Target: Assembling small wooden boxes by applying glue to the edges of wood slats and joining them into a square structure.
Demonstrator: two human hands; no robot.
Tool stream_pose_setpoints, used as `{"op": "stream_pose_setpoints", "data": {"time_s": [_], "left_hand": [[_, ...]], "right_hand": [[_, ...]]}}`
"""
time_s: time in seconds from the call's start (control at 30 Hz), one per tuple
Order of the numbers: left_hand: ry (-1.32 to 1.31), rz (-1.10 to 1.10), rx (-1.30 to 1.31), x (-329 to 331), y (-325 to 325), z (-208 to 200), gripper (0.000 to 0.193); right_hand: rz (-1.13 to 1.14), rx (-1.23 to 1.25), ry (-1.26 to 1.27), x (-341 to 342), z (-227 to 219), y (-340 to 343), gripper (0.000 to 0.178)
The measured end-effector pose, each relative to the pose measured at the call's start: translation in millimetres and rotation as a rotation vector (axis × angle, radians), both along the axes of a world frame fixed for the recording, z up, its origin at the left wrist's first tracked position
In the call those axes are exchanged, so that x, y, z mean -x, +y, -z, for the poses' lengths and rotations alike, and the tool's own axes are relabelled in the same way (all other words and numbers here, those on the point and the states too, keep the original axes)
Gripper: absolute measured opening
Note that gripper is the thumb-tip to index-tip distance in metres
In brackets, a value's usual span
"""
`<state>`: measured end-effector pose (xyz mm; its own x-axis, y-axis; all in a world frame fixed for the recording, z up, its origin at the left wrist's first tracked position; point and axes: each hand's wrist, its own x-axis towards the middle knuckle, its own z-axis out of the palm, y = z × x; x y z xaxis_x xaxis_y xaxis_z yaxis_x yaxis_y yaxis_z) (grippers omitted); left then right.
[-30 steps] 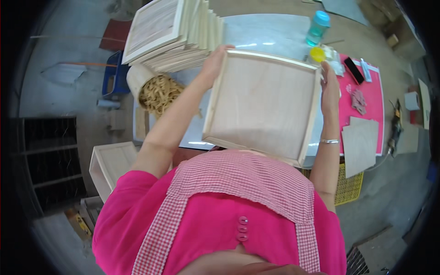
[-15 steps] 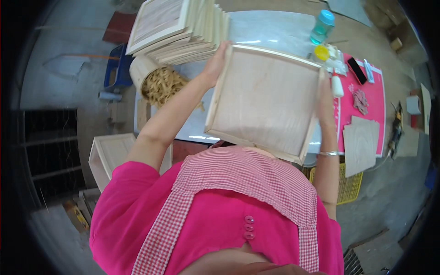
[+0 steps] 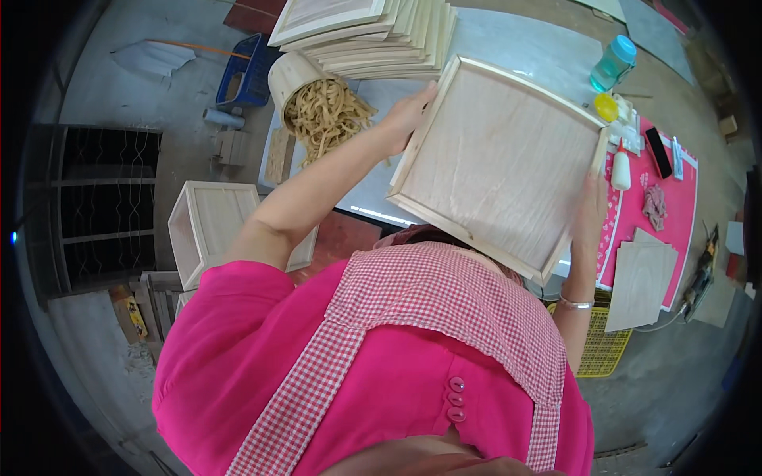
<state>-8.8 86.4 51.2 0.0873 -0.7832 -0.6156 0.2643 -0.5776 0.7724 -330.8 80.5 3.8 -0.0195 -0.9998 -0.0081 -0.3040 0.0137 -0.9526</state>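
Moved since the earlier frame: right hand (image 3: 589,205), lower along the side of the wooden tray (image 3: 502,155); the whole view, tray and worktable (image 3: 524,32) alike, turned slightly clockwise.

Nearest: checked apron (image 3: 444,297). Tray, one, shallow, pale, held tilted above the apron's top and over the table's near edge, inner face up. Left hand (image 3: 409,120): gripping the upper left side, fingertips hidden behind. Right hand: against the right side, blurred; whether its fingers grip or lie loose, cannot tell.

Stage, as judged: panel bordered on all four sides, so framing looks done on this piece; what remains on it does not show.

Beyond, right: thin panels (image 3: 637,278); pink rag (image 3: 654,208); white squeeze bottle (image 3: 621,173), red-tipped; black phone (image 3: 658,152).

Beyond, left: tipped tub (image 3: 290,78) spilling tan strips (image 3: 327,115).

Farther: stack of framed panels (image 3: 373,40), similar make; teal bottle (image 3: 613,65).
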Motion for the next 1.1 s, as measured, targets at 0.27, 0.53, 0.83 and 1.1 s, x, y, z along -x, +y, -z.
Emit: {"op": "stream_pose_setpoints", "data": {"time_s": [0.27, 0.53, 0.83, 1.1], "left_hand": [[-0.2, 0.104, 0.096, 10.7, 48.6, -0.3, 0.046], [0.251, -0.102, 0.337, 51.7, 68.1, 55.3, 0.043], [-0.027, -0.214, 0.007, 30.7, 87.8, 197.7, 0.05], [0.011, -0.258, 0.032, 12.7, 136.6, 236.9, 0.05]], "right_hand": [[-0.164, -0.062, 0.007, 13.6, -34.4, 19.1, 0.048], [-0.252, 0.388, 0.333, -46.2, -195.0, 29.5, 0.052], [-0.56, 0.543, 1.107, -180.0, -89.6, 25.2, 0.058], [-0.564, 0.405, 1.109, -180.6, -32.8, 25.6, 0.053]]}}
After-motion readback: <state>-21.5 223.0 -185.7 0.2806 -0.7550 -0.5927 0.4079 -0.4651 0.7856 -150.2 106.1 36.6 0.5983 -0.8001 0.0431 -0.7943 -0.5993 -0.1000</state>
